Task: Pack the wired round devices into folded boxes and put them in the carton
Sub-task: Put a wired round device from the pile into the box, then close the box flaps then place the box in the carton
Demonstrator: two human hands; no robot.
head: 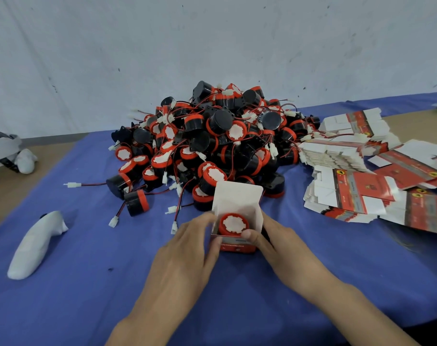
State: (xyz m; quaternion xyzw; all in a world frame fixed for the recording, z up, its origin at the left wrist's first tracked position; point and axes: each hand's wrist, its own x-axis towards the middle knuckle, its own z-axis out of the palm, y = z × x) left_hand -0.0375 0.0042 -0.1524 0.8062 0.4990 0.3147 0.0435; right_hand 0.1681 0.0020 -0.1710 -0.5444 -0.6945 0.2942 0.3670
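Note:
A small red and white box (237, 201) stands upright on the blue cloth, its top flap raised. Inside it sits a round device (233, 224) with a red rim and a white centre. My left hand (185, 253) holds the box's left side, fingers curled at its edge. My right hand (275, 245) grips the right side, with the thumb over the front rim next to the device. Behind the box rises a big pile of black and red wired round devices (212, 138). No carton is in view.
Stacks of flat unfolded boxes (357, 193) lie fanned out at the right. A white controller-shaped object (35, 245) lies at the left on the blue cloth (87, 295). Loose wires with white plugs (113, 221) trail from the pile. A grey wall stands behind.

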